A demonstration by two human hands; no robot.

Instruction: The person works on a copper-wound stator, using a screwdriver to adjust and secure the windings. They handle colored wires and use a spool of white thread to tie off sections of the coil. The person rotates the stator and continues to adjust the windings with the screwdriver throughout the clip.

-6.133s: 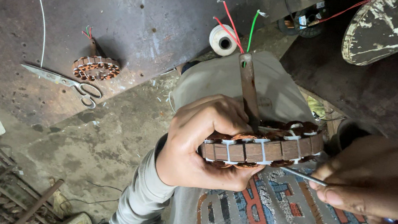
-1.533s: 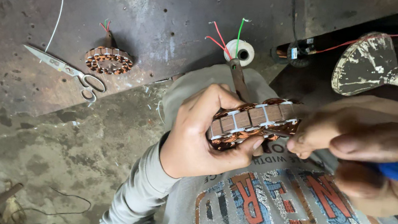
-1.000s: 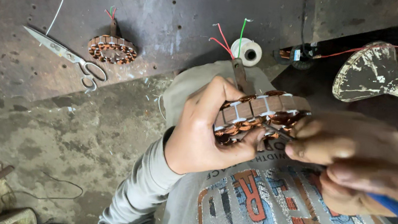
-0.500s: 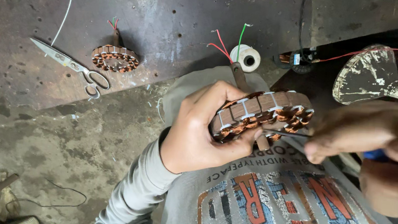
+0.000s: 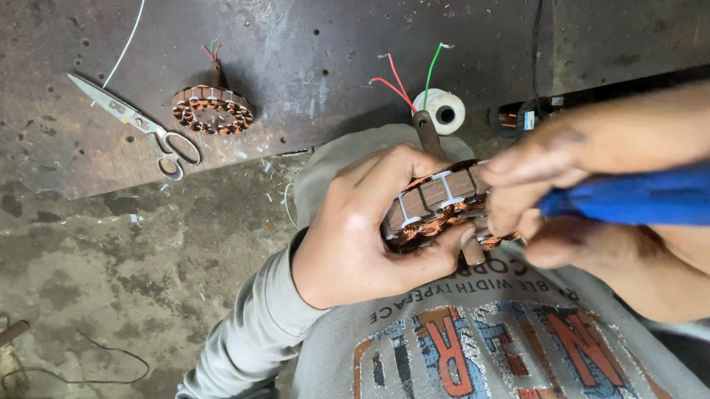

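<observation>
**Wound stator and blue-handled tool in hand**

The ring-shaped stator (image 5: 440, 205) shows brown outer segments split by white insulation strips, with shiny copper coils along its lower edge. It is held on edge over the lap, gripped from the left side. The blue-handled tool (image 5: 690, 194) lies nearly level, its handle pointing right and its working end hidden at the stator.

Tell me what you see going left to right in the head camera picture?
Scissors → wound copper coil on the floor → left hand holding another coil → right hand → blue tool handle.
</observation>
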